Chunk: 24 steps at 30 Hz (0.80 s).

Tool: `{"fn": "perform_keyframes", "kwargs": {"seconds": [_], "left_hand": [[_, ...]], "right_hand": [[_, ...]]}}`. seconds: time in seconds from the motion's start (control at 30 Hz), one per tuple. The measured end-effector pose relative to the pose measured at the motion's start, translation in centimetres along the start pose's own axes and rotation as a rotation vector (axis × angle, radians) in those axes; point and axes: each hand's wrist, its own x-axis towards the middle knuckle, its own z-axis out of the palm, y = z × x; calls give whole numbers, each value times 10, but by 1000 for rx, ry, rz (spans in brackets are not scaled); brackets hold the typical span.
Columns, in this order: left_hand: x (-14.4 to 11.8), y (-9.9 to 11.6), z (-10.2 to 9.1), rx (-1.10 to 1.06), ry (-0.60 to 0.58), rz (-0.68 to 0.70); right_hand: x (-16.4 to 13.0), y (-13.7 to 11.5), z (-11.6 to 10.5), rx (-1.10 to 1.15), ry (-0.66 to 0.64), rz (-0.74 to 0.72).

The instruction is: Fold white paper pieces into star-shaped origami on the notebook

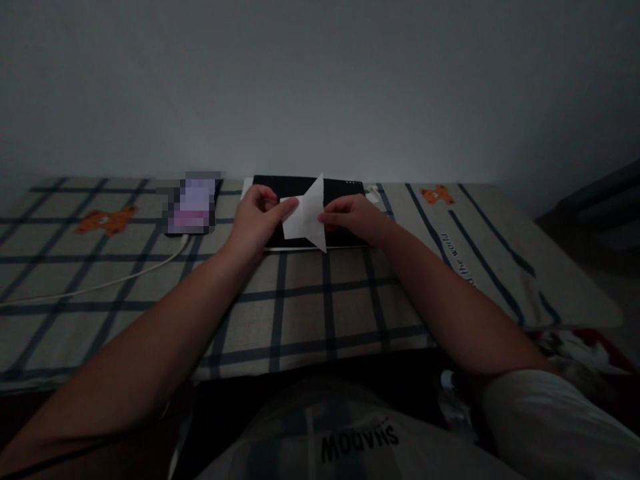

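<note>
One sheet of white paper [307,217] is held between two hands above one black rectangular tablet [305,213]. The paper is partly folded: a flat rectangular section lies on the left, and a triangular flap with sharp points stands up on the right.

The left hand [257,220] is loosely curled, fingers pinching the left edge of the paper, thumb on top. The right hand [355,217] is curled, fingertips gripping the right side of the flap.

The tablet lies flat on a cloth [320,300] near the wall. The cloth is beige woven fabric with a dark blue grid of lines and two orange bear prints, one at the left and one at the right. One phone [193,203] with a lit screen lies left of the tablet, and one white cable [115,280] runs from it along the cloth to the left.
</note>
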Motion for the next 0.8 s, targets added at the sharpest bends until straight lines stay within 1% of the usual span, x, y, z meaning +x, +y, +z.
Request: {"fn": "perform_keyframes", "kwargs": {"seconds": [0.03,0.07,0.1,0.17,0.2,0.3,0.47,0.53,0.63,0.8], "left_hand": [[1,0,-1,23,-12,45],[1,1,-2,45,-62,78],[1,2,-3,68,-136,98],[-2,6,-7,143,-315,94],[-4,7,-8,168,-345,84],[-8,8,-11,148,-348,39],[-6,-5,-8,66,-332,-49],[-6,-8,-6,59,-330,-50],[-8,-8,-5,80,-308,-40],[-11,-4,-4,125,-289,-11]], "right_hand": [[-1,-2,0,-15,-19,8],[-2,-3,0,-36,-43,12],[-4,-5,-1,-64,-67,14],[-6,-7,-1,-123,-98,11],[-6,-7,-1,-147,-101,6],[-5,-5,-2,-184,-72,-19],[-1,0,-1,-192,-1,-103],[-1,0,1,-222,32,-132],[-3,-2,3,-305,88,-154],[-5,-4,6,-429,122,-192]]}}
